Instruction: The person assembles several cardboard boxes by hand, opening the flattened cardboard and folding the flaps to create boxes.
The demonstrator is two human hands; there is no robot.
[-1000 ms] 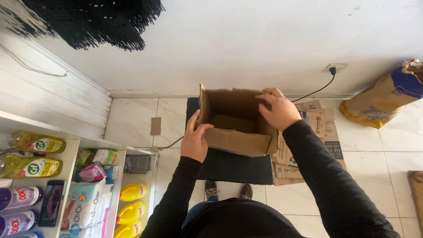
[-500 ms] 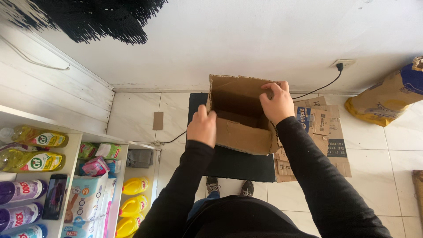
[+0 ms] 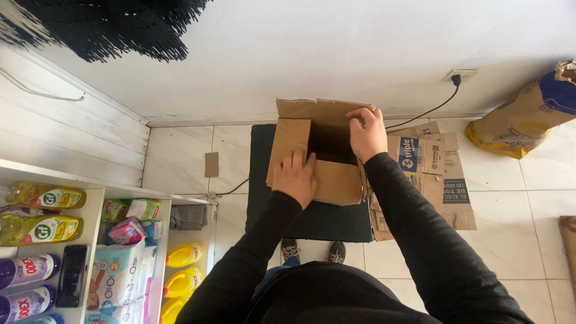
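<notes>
Single head camera, looking steeply down, fairly near, seemingly facing a wall

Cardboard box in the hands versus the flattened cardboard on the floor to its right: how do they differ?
The cardboard box stands up as an open, hollow shape, held by the left hand and right hand; the flattened cardboard lies flat on the tiles, untouched. The box's outside looks plain brown; the flattened pieces carry blue and dark print. The box sits over the dark mat; the flat pieces lie beside it. Both are brown corrugated cardboard.
</notes>
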